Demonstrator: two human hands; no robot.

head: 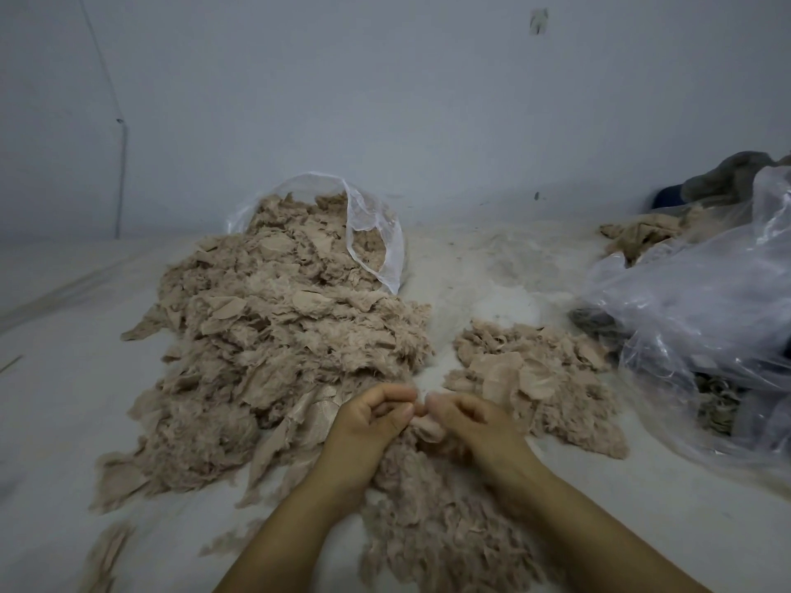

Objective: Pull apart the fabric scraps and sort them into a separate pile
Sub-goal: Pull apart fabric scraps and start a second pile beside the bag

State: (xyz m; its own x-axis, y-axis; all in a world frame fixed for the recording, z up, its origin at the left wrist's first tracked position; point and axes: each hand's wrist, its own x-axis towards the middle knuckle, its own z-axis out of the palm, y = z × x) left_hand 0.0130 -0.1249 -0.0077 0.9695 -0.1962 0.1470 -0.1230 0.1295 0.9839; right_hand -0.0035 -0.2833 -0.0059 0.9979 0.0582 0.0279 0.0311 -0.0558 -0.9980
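- Near the front edge of the white work surface [492, 267], at its middle, the left hand [368, 425] and the right hand [471, 425] meet, fingertips almost touching.
- Both hands have curled fingers and pinch one small beige fabric scrap [421, 423] between them; the left grips it from the left, the right from the right.
- Below the hands, a clump of beige scraps [432, 528] lies between the forearms and runs to the front edge.
- Left of the hands, the large pile of beige scraps [274, 348] stretches back across the surface and spills from a clear plastic bag [376, 233] lying open toward the far edge.
- Right of the hands, a smaller separate pile [535, 378] lies apart from the large one, with a bare strip of surface between them.
- At the right edge, a big crumpled clear plastic bag [702, 318] sits just beside the smaller pile, with more cloth [642, 233] behind it.
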